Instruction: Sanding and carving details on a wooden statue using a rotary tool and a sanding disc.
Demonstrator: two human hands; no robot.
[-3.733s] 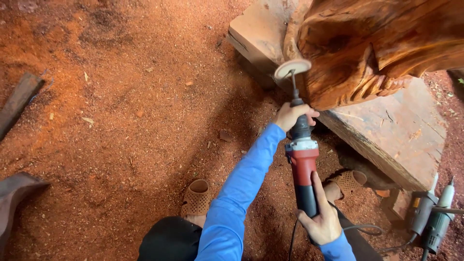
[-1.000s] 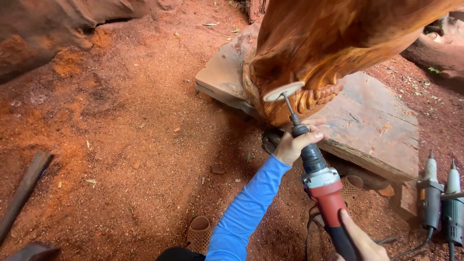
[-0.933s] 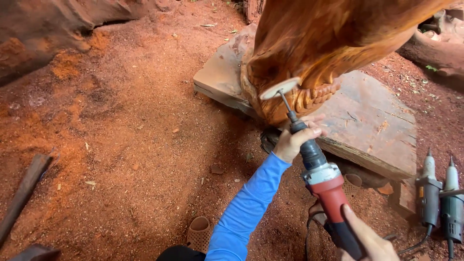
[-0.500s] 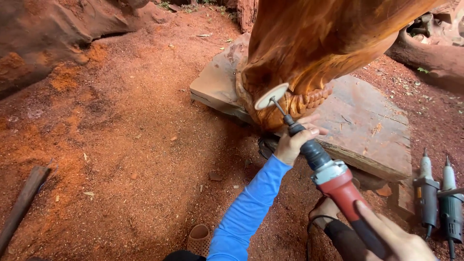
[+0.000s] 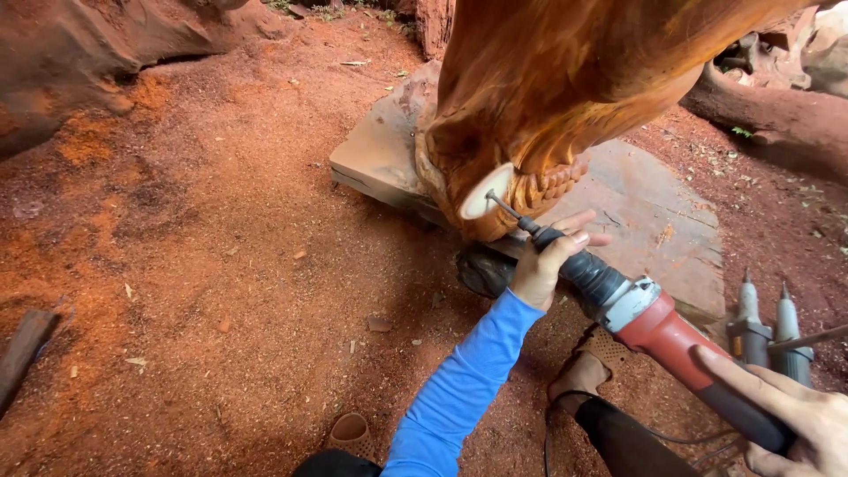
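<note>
1. Below the carved wooden sculpture point(image 5: 565, 97), the red die grinder point(image 5: 658, 336) is held in both hands, its round sanding disc point(image 5: 486, 192) pressed against the lower carved edge of the wood.
2. Left hand point(image 5: 549, 261): grip closed around the black front neck of the grinder, just behind the shaft; the sleeve point(image 5: 459, 389) is blue.
3. Right hand point(image 5: 791, 415): at the lower right corner, fingers laid along the rear of the grinder body and wrapped about it; partly cut off by the frame edge.
4. The sculpture stands on a flat wooden slab point(image 5: 654, 221), which lies on the sawdust-covered floor point(image 5: 194, 265).
5. Two further power tools point(image 5: 764, 327) lie upright-pointing at the right, just beside the right hand.
6. Change from half a second earlier: the disc sat at the outer left face of the carved foot; it now lies lower and further under the overhang, and the view has closed in on the work. Both hands keep the same hold.
</note>
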